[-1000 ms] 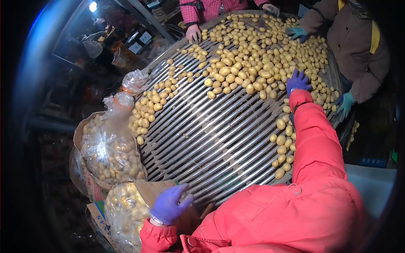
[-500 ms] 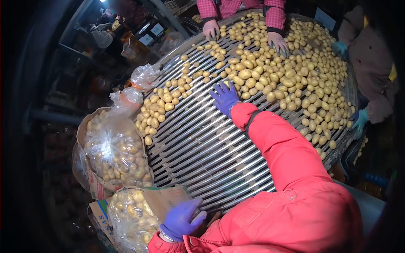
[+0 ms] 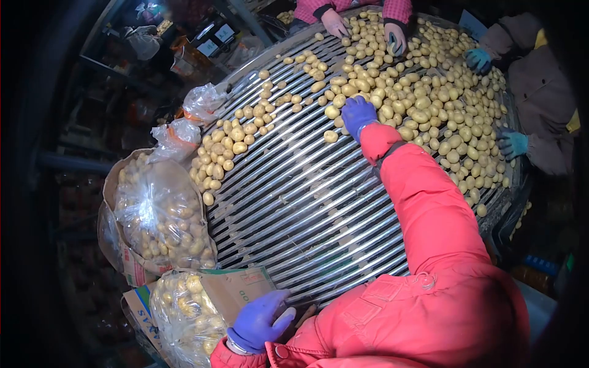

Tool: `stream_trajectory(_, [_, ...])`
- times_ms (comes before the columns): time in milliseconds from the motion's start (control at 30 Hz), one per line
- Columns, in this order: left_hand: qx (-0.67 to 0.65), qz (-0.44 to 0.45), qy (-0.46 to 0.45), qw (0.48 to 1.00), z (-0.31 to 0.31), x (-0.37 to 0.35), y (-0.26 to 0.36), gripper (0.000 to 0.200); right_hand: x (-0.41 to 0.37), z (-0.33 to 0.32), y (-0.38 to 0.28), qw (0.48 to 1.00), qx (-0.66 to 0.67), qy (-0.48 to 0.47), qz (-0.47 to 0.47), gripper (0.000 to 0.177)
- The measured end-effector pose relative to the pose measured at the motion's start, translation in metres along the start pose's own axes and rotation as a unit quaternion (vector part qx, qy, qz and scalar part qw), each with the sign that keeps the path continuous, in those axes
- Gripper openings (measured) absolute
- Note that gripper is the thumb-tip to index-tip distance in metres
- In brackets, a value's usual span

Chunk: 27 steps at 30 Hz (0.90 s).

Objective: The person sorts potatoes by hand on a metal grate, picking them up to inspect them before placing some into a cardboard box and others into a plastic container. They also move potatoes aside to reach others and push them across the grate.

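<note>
My right hand [image 3: 359, 116], in a purple glove, is at the near edge of a broad heap of potatoes [image 3: 423, 113] on a slatted metal table [image 3: 300, 202]. Its fingers bend down among the potatoes, and whatever is under the palm is hidden. Just left of it lies a loose potato [image 3: 331, 136]. My left hand [image 3: 257, 322], also gloved in purple, is by a cardboard flap [image 3: 239, 291] at the table's near edge. Its fingers are extended and the thumb stands apart; it holds nothing visible.
Potato-filled plastic bags stand at the left, one in a paper sack [image 3: 162, 211], another in a carton [image 3: 187, 313]. A smaller potato group [image 3: 227, 147] lies on the left slats. Across the table are a co-worker's hands [image 3: 396, 38]; another's gloved hand [image 3: 512, 144] is at the right.
My right hand has moved right and away from me, its fingers going from spread to bent over the potatoes. My left hand has barely moved. The co-workers' hands have shifted among the potatoes.
</note>
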<state>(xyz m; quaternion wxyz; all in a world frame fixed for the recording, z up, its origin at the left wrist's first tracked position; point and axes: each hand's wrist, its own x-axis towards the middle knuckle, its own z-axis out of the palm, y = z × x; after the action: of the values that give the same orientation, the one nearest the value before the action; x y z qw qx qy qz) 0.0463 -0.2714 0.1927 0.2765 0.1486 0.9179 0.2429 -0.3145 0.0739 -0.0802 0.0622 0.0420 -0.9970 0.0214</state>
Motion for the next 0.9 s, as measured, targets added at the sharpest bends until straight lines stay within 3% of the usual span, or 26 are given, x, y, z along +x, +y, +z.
stream_trajectory(67, [0.010, 0.021, 0.026, 0.999, 0.000, 0.001, 0.004, 0.047, -0.004, -0.005, 0.010, 0.999, -0.023, -0.016, 0.017, 0.026])
stream_trajectory(100, [0.015, 0.032, 0.040, 0.999, 0.000, 0.001, 0.005, 0.045, -0.012, -0.006, 0.014, 0.998, -0.050, 0.031, -0.001, 0.018])
stream_trajectory(300, [0.040, 0.019, 0.044, 0.998, -0.001, -0.002, 0.011, 0.045, -0.044, -0.015, 0.027, 1.000, -0.020, -0.007, 0.022, 0.022])
stream_trajectory(400, [0.056, 0.041, 0.068, 0.995, 0.006, -0.005, 0.004, 0.045, -0.032, 0.029, 0.055, 0.995, -0.012, -0.078, 0.060, 0.023])
stream_trajectory(433, [0.059, 0.041, 0.066, 0.995, 0.006, -0.006, 0.005, 0.045, -0.041, 0.004, 0.060, 0.989, -0.024, -0.141, 0.026, 0.026])
stream_trajectory(533, [0.066, 0.041, 0.064, 0.995, 0.006, -0.006, 0.007, 0.046, -0.067, -0.028, 0.064, 0.989, 0.036, -0.121, 0.073, 0.029])
stream_trajectory(700, [0.073, 0.049, 0.060, 0.994, 0.005, -0.007, 0.010, 0.045, -0.111, -0.023, 0.083, 0.998, 0.007, -0.057, 0.034, 0.042])
stream_trajectory(900, [0.095, 0.057, 0.077, 0.991, 0.009, -0.011, 0.008, 0.045, -0.139, -0.020, 0.078, 0.995, -0.038, -0.078, 0.058, 0.047])
